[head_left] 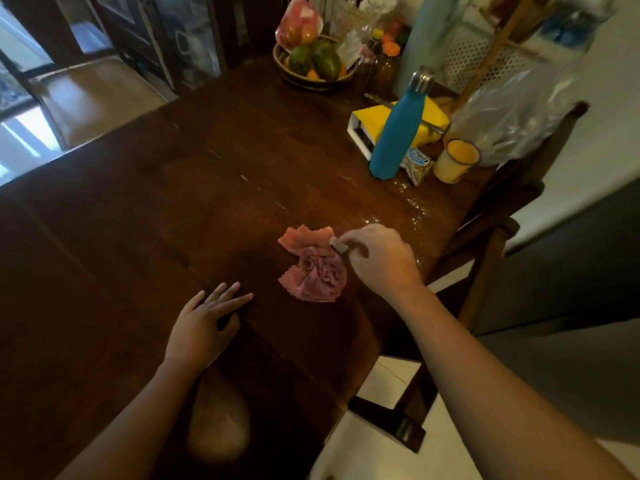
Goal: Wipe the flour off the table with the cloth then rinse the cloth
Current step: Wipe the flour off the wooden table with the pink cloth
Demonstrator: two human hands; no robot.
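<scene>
By cloth (311,271), right hand (381,258), grip unclear

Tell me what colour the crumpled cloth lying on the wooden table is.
Pink. The crumpled pink cloth, with zigzag-cut edges, shows best in the head view.

The long wooden table (242,150) was dark reddish brown, with pale white flour streaks (414,213) toward its right edge. The crumpled zigzag-edged cloth (313,271) was salmon pink, plain all over. At the far right stood a teal metal bottle (398,133) with a silver cap, a yellow cardboard box (372,117) with a white end, and a round enamel mug (455,162) that was cream outside and yellow within.
</scene>
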